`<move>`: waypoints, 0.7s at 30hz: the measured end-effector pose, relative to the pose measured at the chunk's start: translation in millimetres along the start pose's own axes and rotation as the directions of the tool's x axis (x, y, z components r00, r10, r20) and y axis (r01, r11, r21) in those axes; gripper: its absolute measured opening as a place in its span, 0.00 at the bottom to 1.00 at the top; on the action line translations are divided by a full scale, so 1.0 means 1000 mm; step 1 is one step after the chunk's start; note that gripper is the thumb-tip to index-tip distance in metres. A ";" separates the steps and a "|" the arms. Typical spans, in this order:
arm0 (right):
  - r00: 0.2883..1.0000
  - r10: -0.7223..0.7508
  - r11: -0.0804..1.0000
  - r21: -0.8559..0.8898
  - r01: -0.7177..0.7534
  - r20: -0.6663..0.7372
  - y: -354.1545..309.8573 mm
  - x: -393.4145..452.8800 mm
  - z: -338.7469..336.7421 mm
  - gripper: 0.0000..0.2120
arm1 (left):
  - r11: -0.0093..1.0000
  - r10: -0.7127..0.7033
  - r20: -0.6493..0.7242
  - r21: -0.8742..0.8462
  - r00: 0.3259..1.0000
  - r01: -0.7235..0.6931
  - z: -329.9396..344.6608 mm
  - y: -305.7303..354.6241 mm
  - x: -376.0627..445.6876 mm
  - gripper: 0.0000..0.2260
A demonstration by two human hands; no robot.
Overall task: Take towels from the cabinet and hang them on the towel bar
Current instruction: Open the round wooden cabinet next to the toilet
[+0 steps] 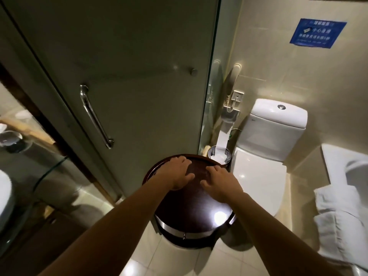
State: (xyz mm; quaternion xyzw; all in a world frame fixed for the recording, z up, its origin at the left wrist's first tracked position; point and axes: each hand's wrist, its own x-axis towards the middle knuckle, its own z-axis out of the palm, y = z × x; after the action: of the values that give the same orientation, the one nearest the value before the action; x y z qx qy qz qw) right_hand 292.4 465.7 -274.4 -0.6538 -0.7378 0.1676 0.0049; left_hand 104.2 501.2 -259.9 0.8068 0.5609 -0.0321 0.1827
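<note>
Showing one round dark cabinet (191, 208) at 6 o'clock, one toilet (264, 156) at 3 o'clock of it, one bin (219, 156) at 12, and two white towels (342, 222) hanging at the far right. Resting both hands, left hand (175, 172) and right hand (221, 182), palms down with fingers spread, empty, on the cabinet's top. Reaching forward with both bare arms extended, hands close together but apart.

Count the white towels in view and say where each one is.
2, both at the right edge: one towel hanging higher up, one folded towel draped below it. More may lie out of frame or inside the round dark cabinet.
</note>
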 end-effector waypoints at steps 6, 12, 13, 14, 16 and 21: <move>0.998 -0.064 0.998 -0.014 0.064 0.025 0.008 -0.045 0.031 0.31 | 1.000 -0.015 0.032 0.014 0.999 0.015 0.033 0.018 -0.045 0.28; 0.997 -0.079 0.997 -0.018 0.079 0.023 0.010 -0.075 0.039 0.31 | 0.999 -0.037 0.080 0.034 0.996 0.035 0.053 0.015 -0.075 0.29; 0.996 -0.080 0.997 -0.017 0.081 0.024 0.008 -0.077 0.040 0.30 | 0.999 -0.041 0.085 0.020 0.996 0.040 0.056 0.014 -0.077 0.29; 0.996 -0.080 0.997 -0.014 0.080 0.032 0.006 -0.079 0.042 0.30 | 0.999 -0.043 0.091 0.005 0.995 0.043 0.060 0.013 -0.079 0.29; 0.996 -0.085 0.996 -0.016 0.085 0.036 0.001 -0.082 0.049 0.30 | 0.999 -0.033 0.088 0.000 0.996 0.033 0.066 0.011 -0.083 0.29; 0.994 -0.084 0.996 0.001 0.085 0.076 -0.008 -0.084 0.085 0.29 | 1.000 -0.028 0.090 -0.008 0.996 0.029 0.094 0.003 -0.092 0.28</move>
State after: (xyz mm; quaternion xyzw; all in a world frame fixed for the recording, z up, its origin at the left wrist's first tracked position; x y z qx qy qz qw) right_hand 277.3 363.0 -334.6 -0.6152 -0.7647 0.1910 -0.0168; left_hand 86.8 386.7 -323.0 0.7955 0.5638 -0.0685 0.2111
